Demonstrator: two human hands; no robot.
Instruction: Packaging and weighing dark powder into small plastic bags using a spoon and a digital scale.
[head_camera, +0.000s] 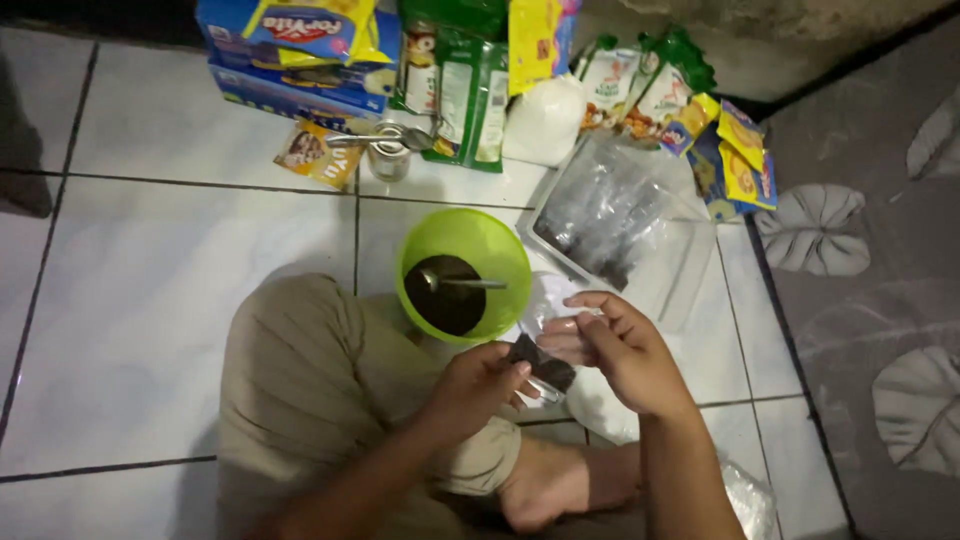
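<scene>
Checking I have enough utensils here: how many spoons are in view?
2. One spoon rests in the green bowl of dark mix; another spoon lies across the small jar by the packets. Others may be hidden among the packets.

Both hands (560, 365) pinching small clear bag (545, 330), green bowl (500, 250) beside

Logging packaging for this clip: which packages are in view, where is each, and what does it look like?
Blue box: top left, flat carton.
Yellow pouch: lying on the blue box.
Green-white pouches: top centre, upright.
White bag: beside them, plump.
Yellow sachets: top right, small.
Clear bags: right of green bowl.
Small clear bag: dark contents, in both hands.
</scene>
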